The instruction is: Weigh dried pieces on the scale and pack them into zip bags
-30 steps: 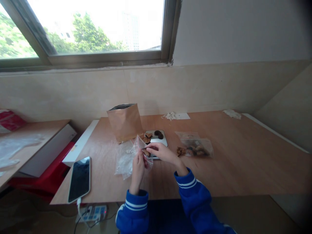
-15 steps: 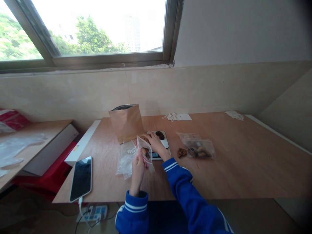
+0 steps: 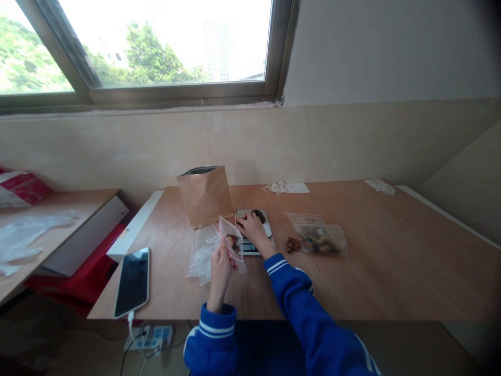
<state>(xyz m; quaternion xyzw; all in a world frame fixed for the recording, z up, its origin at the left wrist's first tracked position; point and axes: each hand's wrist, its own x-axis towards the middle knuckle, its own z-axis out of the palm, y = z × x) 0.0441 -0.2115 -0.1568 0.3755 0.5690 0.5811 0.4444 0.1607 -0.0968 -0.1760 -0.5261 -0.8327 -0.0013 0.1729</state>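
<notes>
My left hand [image 3: 221, 263] is closed on the edge of a clear zip-lock bag [image 3: 238, 246], held upright with its mouth apart. Brown pieces that look like dried mushrooms [image 3: 231, 241] show inside it. My right hand [image 3: 252, 230] reaches over a white kitchen scale [image 3: 268, 225], fingers bent down onto its plate. Something dark shows at those fingertips, mostly hidden by them. On the plate just beyond the hand lies a dark round dried mushroom [image 3: 258, 214]. The scale's display is partly covered by my wrist.
A brown kraft pouch [image 3: 205, 197] stands behind the bag. Empty clear bags [image 3: 201, 261] lie by my left hand. To the right are a filled zip-lock bag [image 3: 323, 240] and a brown dried clump [image 3: 293, 244]. A phone [image 3: 133, 282] is charging at the left edge; white shreds [image 3: 277, 187] lie at the back.
My right hand has shifted from beside the bag's mouth slightly right and down onto the scale's plate. The left hand keeps hold of the bag in about the same place.
</notes>
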